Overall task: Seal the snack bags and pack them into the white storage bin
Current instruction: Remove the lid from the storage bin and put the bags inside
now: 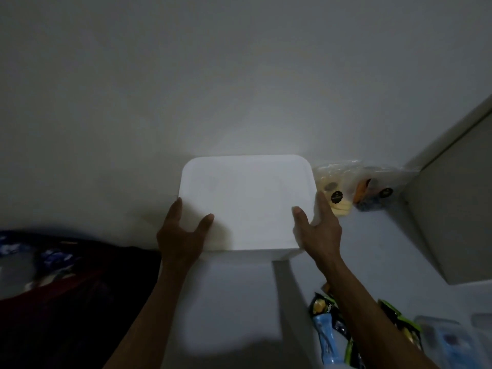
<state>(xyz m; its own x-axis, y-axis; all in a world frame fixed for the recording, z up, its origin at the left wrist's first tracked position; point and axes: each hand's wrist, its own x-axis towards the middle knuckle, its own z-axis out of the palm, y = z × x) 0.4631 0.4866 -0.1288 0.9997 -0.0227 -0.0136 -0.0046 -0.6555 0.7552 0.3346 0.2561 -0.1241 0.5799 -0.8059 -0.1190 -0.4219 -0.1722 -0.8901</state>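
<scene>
The white storage bin (247, 198) stands on the white surface against the wall, brightly lit, its top looking flat and covered. My left hand (183, 235) grips its near left edge, thumb on top. My right hand (318, 230) grips its near right corner, fingers along the side. To the right of the bin stand two clear snack bags with black round labels: one with pale yellow pieces (332, 190), one with orange and dark contents (372, 193). Under my right forearm lies a green and blue snack bag (327, 331), with another green bag (404, 328) beside it.
A grey cabinet side (452, 209) rises at the right. A dark patterned cloth (53, 288) covers the lower left. Blurred clear packets (447, 339) lie at the bottom right corner. The scene is dim apart from the bin.
</scene>
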